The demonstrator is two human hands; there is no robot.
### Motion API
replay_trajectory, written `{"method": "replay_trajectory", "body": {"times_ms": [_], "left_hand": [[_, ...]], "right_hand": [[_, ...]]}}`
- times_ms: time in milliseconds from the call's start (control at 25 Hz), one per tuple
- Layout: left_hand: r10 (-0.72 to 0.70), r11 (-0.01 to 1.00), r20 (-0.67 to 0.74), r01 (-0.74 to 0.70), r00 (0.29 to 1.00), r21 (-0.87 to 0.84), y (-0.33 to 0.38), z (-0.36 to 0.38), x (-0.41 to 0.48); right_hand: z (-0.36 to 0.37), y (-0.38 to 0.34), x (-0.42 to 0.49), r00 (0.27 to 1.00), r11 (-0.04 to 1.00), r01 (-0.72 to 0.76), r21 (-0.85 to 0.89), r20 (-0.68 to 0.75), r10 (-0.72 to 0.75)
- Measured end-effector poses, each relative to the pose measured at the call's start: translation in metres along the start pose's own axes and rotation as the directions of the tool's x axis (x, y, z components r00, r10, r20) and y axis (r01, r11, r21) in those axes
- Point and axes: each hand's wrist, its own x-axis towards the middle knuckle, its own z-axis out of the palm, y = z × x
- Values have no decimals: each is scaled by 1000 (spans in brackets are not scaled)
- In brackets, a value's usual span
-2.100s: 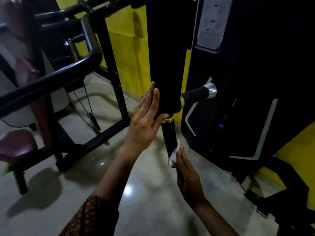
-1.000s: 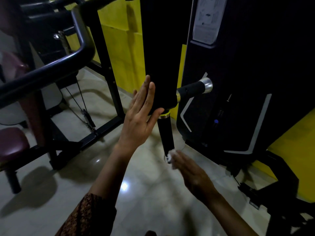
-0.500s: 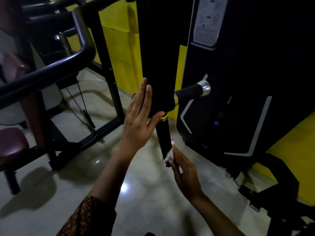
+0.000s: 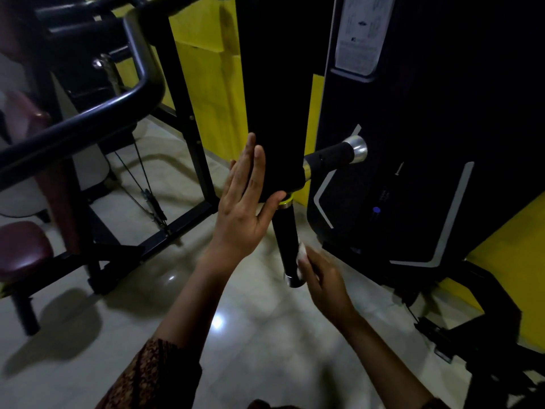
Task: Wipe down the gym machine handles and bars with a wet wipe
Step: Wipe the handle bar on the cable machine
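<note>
The lower handle point(image 4: 285, 242) hung straight down from the foot of a broad black arm point(image 4: 272, 93): a black grip with a gold collar at its top and a silver cap at its bottom. A small white wet wipe point(image 4: 301, 256) (crumpled, blurred) lay against the grip's right side near the cap. A second handle point(image 4: 334, 157), also black, jutted rightward and ended in a silver cap.
</note>
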Motion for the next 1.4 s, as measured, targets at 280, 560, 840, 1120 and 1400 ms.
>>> {"method": "replay_trajectory", "body": {"times_ms": [280,560,840,1120,1400], "left_hand": [[-27,1000,-4,27,1000,2,5,4,2],[-51,999,10,51,999,1,7,-4,-1],[-54,999,-141,53,989,-13,31,-12,50],[-34,999,-63,34,997,-5,25,-4,52],[-43,999,-75,42,996,-15,25,-6,51]], "right_hand": [[-3,-32,7,962,996,77,35,-264,-66],[-21,-39,-3,915,959,260,-108,-289,-281],[-55,-94,96,879,848,440,-296,-50,-474],[-69,-70,120,868,665,362,-654,-24,-496],[-58,-95,112,882,782,440,-442,50,-468]]}}
